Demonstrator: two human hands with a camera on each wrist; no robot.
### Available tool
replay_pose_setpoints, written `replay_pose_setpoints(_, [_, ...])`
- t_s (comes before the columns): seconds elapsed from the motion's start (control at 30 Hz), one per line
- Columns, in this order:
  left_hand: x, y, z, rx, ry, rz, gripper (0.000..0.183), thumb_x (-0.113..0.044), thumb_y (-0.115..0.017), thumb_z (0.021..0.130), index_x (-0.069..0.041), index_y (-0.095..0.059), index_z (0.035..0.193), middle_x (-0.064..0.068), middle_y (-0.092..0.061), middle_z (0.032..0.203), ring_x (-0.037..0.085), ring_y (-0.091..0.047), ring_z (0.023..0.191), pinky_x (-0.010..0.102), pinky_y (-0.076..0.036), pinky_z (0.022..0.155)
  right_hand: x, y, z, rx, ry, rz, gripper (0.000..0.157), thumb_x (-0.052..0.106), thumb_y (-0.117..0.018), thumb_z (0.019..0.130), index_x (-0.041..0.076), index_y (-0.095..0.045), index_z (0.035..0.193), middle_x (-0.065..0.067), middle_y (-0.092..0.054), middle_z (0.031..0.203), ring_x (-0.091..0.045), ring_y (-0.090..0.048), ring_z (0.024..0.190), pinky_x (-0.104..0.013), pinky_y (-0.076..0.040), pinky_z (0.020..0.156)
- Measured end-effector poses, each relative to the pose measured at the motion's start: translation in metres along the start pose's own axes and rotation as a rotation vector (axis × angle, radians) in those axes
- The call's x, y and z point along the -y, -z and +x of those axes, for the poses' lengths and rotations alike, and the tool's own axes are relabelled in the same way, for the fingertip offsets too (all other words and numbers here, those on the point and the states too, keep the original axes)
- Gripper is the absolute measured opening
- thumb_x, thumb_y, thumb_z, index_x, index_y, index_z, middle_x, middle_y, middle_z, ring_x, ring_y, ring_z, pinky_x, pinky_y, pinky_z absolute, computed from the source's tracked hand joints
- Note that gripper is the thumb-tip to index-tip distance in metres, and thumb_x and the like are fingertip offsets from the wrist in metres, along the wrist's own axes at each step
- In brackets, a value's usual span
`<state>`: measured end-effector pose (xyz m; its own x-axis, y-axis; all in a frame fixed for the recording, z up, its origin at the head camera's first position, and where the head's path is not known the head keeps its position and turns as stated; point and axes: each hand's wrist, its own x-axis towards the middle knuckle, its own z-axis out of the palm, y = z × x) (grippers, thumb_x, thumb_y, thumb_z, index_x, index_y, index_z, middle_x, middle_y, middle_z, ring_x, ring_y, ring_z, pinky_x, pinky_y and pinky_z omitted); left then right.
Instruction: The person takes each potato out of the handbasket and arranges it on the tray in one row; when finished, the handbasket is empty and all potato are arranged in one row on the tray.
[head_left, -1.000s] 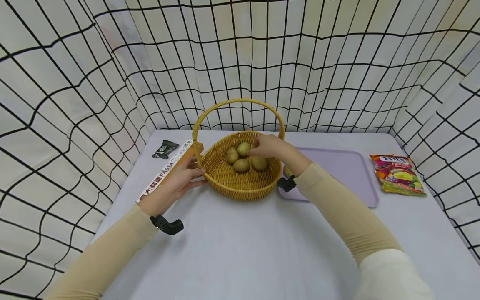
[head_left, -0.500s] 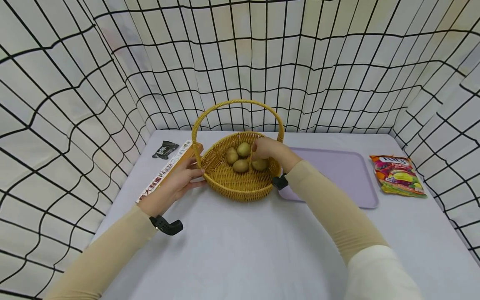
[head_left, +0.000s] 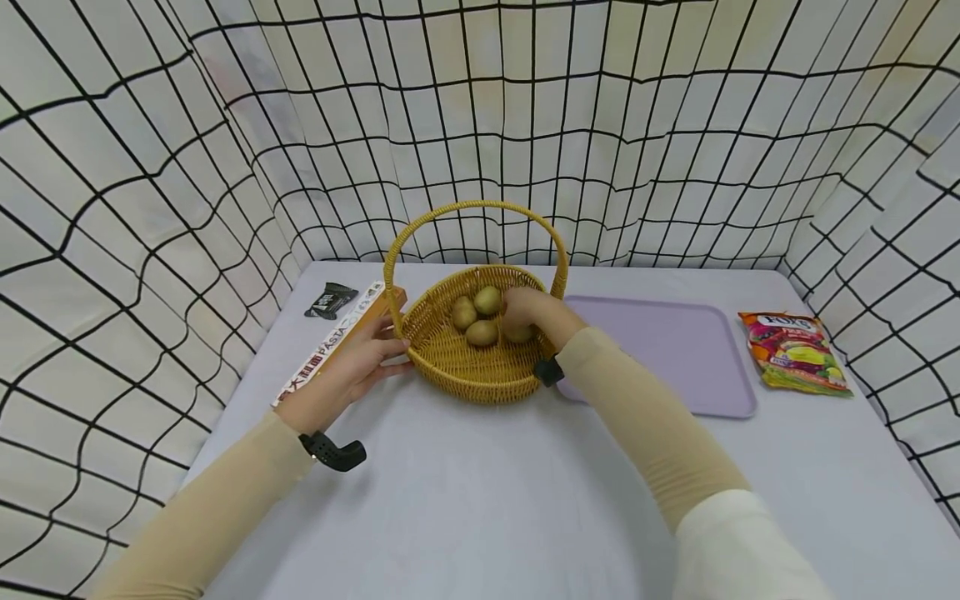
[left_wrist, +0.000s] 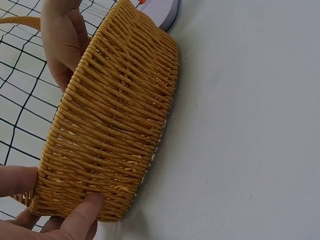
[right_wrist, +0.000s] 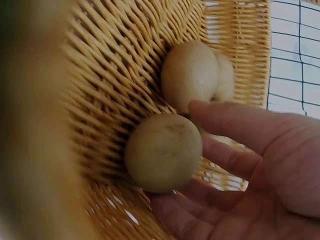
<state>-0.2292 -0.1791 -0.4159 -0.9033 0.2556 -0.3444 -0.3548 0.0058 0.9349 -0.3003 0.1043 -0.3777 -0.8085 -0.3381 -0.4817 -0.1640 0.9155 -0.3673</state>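
A yellow wicker basket (head_left: 487, 390) with a tall hoop handle stands near the back middle of the table. Several brownish potatoes (head_left: 482, 332) lie in it. At its left end my left hand (head_left: 362, 357) holds the basket, thumb at the rim and fingertips against the outer wall (left_wrist: 107, 125). My right hand (head_left: 527, 308) reaches down inside, at the right side. Its fingers curl round a potato (right_wrist: 164, 152), with the thumb close to the upper side. More potatoes (right_wrist: 190, 75) lie just beyond the thumb. The hand partly covers the held potato in the head view.
A long pasta box (head_left: 330, 342) lies left of the basket, beneath the left forearm. Behind it sits a small dark packet (head_left: 331, 300). To the right are a lilac tray (head_left: 675, 350) and a colourful candy bag (head_left: 795, 353). Black netting surrounds the table's sides and back.
My right hand has lowered from above the basket's back right onto a potato. A yellowish round thing by the tray's left edge is now hidden by the right arm. The left hand stays put.
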Motion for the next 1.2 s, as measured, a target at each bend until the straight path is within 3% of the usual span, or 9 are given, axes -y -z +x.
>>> replay_pose_setpoints(0.17, [0.000,0.000,-0.001,0.001,0.001,-0.004,0.071,0.001,-0.048,0.104,-0.007,-0.013,0.165,0.021,-0.019,0.167,0.042,-0.032,0.150,0.052,-0.044,0.119,0.000,-0.003,0.002,0.037,0.006,0.051,0.049,0.012,-0.056,0.098,0.004,-0.054,0.146,-0.015,-0.055,0.147,-0.027,-0.053,0.122,-0.039,-0.052,0.105])
replay_pose_setpoints(0.43, [0.001,0.000,-0.001,-0.003,0.002,-0.009,0.071,0.001,-0.048,0.104,-0.008,-0.013,0.165,0.021,-0.019,0.166,0.042,-0.032,0.150,0.052,-0.044,0.119,-0.012,0.000,0.007,0.085,-0.012,0.191,0.048,0.007,-0.065,0.094,0.010,-0.056,0.141,-0.014,-0.047,0.152,-0.027,-0.054,0.122,-0.045,-0.058,0.100])
replay_pose_setpoints(0.77, [0.002,0.000,0.000,0.010,0.003,-0.020,0.072,0.001,-0.047,0.105,-0.008,-0.010,0.166,0.022,-0.018,0.166,0.041,-0.032,0.150,0.052,-0.042,0.120,-0.012,0.000,0.006,0.086,-0.013,0.187,0.046,0.006,-0.064,0.094,0.010,-0.057,0.140,-0.015,-0.048,0.150,-0.027,-0.055,0.117,-0.046,-0.059,0.099])
replay_pose_setpoints(1.03, [-0.001,-0.002,-0.001,0.013,-0.008,-0.006,0.071,0.002,-0.047,0.105,-0.007,-0.011,0.166,0.025,-0.021,0.164,0.043,-0.031,0.150,0.053,-0.042,0.120,-0.006,0.005,-0.003,0.049,0.026,0.173,0.046,0.005,-0.067,0.088,0.009,-0.058,0.133,-0.015,-0.053,0.140,-0.024,-0.056,0.101,-0.041,-0.061,0.084])
replay_pose_setpoints(1.2, [0.001,-0.001,-0.001,0.014,-0.019,0.002,0.070,0.003,-0.046,0.105,-0.006,-0.012,0.165,0.026,-0.022,0.164,0.044,-0.033,0.149,0.054,-0.043,0.119,-0.001,0.007,-0.013,0.036,0.034,0.177,0.045,0.006,-0.069,0.087,0.010,-0.058,0.131,-0.012,-0.053,0.137,-0.024,-0.055,0.101,-0.045,-0.061,0.088])
